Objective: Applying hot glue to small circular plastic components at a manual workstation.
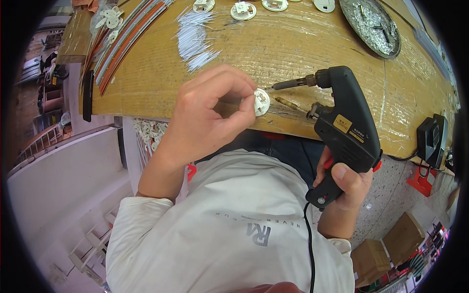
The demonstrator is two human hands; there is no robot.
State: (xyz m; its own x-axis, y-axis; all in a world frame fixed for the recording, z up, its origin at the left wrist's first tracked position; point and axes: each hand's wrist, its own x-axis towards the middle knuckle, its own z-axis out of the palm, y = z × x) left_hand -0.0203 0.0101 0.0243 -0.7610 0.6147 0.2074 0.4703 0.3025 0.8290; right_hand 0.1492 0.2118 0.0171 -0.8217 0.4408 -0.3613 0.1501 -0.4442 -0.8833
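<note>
A small round white part (262,102) with a fitting on its face is at the table's near edge. My left hand (215,105) has thumb and index finger closed at its left rim; any thin piece between the fingertips is too small to make out. In my right hand (348,183) is a black soldering gun (349,122), its grip wrapped by the fingers near the red trigger. The iron's tip points left, close to the upper edge of the white part. Below the tip, a thin brass-coloured tube juts from the gun toward the same part.
White thin sticks or wires (195,41) lie in a pile beyond my left hand. Orange, grey and white wires (129,34) fill the far left. More round white parts (243,10) line the back, beside a round metal dish (348,22) of shiny scraps. The gun's black cord (309,244) hangs over my shirt.
</note>
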